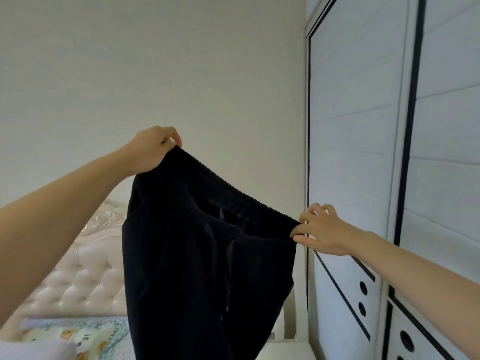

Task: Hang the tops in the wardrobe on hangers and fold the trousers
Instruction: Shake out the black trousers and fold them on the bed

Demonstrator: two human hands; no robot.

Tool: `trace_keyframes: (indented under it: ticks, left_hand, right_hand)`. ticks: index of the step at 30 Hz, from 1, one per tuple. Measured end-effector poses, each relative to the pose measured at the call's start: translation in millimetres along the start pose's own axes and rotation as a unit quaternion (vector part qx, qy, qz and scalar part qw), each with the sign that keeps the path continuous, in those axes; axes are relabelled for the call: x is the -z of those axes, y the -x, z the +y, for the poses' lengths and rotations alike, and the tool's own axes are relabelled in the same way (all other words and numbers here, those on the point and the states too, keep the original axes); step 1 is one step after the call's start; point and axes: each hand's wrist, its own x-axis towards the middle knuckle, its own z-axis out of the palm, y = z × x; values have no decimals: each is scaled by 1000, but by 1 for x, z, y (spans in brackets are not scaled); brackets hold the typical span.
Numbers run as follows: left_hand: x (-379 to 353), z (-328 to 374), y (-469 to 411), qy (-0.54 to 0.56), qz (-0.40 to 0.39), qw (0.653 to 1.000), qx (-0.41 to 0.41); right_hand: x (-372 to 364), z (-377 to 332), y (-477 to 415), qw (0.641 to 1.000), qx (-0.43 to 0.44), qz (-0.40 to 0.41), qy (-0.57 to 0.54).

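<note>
Black trousers (207,255) hanging mid-air over bed (85,336), left hand (153,149) and right hand (319,229) fingers pinching waistband ends. Right pinch looking shallow; elastic could be slipping free, legs twisting before folding.

**Bedroom backdrop: wall, headboard, bedding**

A plain pale wall (155,61) is filling the frame from 9 o'clock round to 1 o'clock. At 8 o'clock a cream tufted headboard (85,276) with a carved top edge is leaning into view against that wall. Below it, at 7 o'clock, a light green quilt (85,336) printed with orange shapes is lying against the headboard's foot. A blurred pale cloth (33,350) is showing at the corner beside it. At 6 o'clock a white bedside surface (283,352) is peeking in.
</note>
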Motion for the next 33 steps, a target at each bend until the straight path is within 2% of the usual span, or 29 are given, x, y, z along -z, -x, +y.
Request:
trace_keyframes:
  ticks: [2,4,8,10,14,17,18,22,26,29,31,33]
  left_hand:
    - [-5,-7,13,-85,-16,991,-102]
    - [-11,-14,30,-130,-53,976,-165]
    - [-20,-13,50,-254,-158,936,-186]
    - [-27,-12,51,-222,-200,942,-152]
    - [-36,-23,47,-92,-262,959,-57]
    - [-29,-19,56,2,-315,948,-32]
    - [-27,-19,57,-10,-318,948,-24]
    - [-12,-23,53,-34,-251,967,5]
    - [12,-30,43,92,-149,984,24]
    - [17,-34,40,228,-85,968,54]
    - [16,-30,38,303,-53,950,56]
    - [15,-27,34,336,-12,939,63]
  right_hand:
    - [9,11,0,1000,-6,6,22]
    - [16,20,-5,997,-11,25,68]
    - [27,34,-10,994,-62,63,66]
    - [32,42,-13,992,-84,72,59]
    - [46,60,-17,988,-93,115,40]
    - [62,72,-18,983,-104,140,47]
    - [67,74,-19,981,-108,153,42]
    - [89,81,-23,971,-127,201,20]
    - [103,90,-24,955,-160,240,-74]
    - [116,92,-24,918,-151,243,-274]
    - [129,92,-18,869,-136,169,-445]
    - [141,94,-11,819,-123,130,-544]
